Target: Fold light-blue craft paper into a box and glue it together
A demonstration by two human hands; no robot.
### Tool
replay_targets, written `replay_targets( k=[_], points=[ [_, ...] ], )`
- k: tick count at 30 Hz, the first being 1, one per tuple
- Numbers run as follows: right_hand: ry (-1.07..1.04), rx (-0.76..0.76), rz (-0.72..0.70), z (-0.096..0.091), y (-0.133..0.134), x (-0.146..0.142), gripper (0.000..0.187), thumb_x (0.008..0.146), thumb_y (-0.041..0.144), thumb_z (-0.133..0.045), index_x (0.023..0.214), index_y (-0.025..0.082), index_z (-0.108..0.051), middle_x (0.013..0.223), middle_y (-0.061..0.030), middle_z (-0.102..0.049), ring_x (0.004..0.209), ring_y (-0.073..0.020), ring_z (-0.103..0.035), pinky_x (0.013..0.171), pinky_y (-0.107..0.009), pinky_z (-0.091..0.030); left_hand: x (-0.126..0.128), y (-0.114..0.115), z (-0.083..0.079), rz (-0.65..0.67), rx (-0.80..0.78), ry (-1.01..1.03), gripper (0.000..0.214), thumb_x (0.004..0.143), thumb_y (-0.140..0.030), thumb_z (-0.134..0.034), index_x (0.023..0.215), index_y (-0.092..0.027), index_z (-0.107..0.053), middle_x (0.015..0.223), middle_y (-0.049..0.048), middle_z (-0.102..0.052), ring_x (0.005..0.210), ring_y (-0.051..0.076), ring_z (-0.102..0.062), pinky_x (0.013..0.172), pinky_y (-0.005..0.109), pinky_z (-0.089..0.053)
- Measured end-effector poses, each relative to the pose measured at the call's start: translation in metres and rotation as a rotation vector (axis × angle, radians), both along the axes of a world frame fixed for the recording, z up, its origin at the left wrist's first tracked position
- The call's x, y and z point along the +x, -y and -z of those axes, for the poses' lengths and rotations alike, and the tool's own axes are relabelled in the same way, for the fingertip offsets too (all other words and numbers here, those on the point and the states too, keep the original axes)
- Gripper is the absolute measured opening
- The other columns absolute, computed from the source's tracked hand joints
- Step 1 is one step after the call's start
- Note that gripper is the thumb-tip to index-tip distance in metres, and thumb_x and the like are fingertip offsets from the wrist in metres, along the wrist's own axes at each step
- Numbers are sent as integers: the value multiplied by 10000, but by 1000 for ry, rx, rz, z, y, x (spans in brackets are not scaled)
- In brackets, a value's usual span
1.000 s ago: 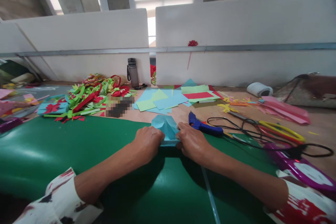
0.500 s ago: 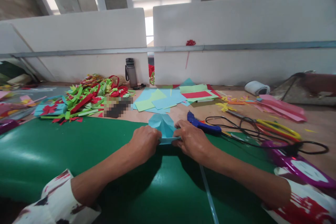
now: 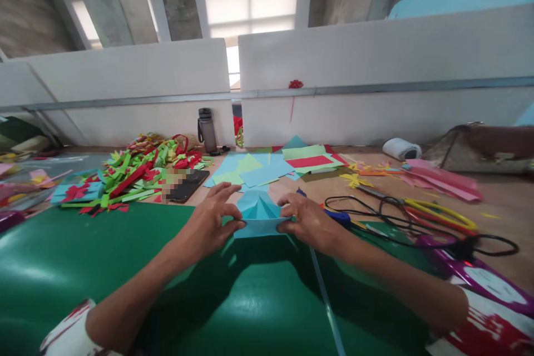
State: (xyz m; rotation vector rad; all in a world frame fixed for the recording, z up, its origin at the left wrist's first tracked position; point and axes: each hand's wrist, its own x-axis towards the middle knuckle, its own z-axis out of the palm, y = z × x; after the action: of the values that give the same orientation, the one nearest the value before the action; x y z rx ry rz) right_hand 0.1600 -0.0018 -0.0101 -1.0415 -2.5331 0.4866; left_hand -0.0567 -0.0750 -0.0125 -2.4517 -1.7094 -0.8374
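We hold a folded light-blue paper over the green mat. Our left hand pinches its left edge, the other fingers spread, and our right hand pinches its right edge. A blue glue gun lies just behind the right hand.

The left hand and the right hand are bare, the arms too, up to near the elbows. The left sleeve, at 7 o'clock, is white with red blotches. The right sleeve, at 5 o'clock, is white with larger red patches, perhaps a print.
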Motion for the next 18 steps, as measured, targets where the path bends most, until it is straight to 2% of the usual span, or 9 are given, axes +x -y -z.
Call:
replay_targets(
  k=[5,10,14,18],
  points=[
    [6,6,-25,4,-3,1,130,696,136,-606,572,158,-642,1010,-44,-628,906,-184,-574,762,-264,-410,-4,-8,7,-30,-123,109,90,753,-178,-643,665,-162,-653,1287,90,-517,1256,249,-357,1041,433,-295],
    [-12,52,-58,8,-4,1,149,747,168,-598,613,171,-663,985,-64,-643,923,-207,-584,798,-308,-434,-7,-10,10,17,-67,166,96,751,-163,-630,655,-166,-640,1287,100,-514,1265,280,-336,1027,480,-295],
    [-67,104,-81,13,-6,2,191,756,175,-605,572,185,-656,943,-58,-647,936,-214,-589,819,-333,-451,-8,-9,11,8,-91,167,108,756,-161,-611,655,-171,-648,1285,108,-515,1259,298,-343,1017,505,-290],
    [-80,183,-71,20,-8,3,144,730,171,-641,595,196,-682,1050,-85,-621,991,-240,-570,827,-380,-460,-6,-9,9,-25,-122,188,69,723,-158,-634,671,-177,-674,1281,119,-516,1253,309,-350,1014,502,-284]
  ],
)
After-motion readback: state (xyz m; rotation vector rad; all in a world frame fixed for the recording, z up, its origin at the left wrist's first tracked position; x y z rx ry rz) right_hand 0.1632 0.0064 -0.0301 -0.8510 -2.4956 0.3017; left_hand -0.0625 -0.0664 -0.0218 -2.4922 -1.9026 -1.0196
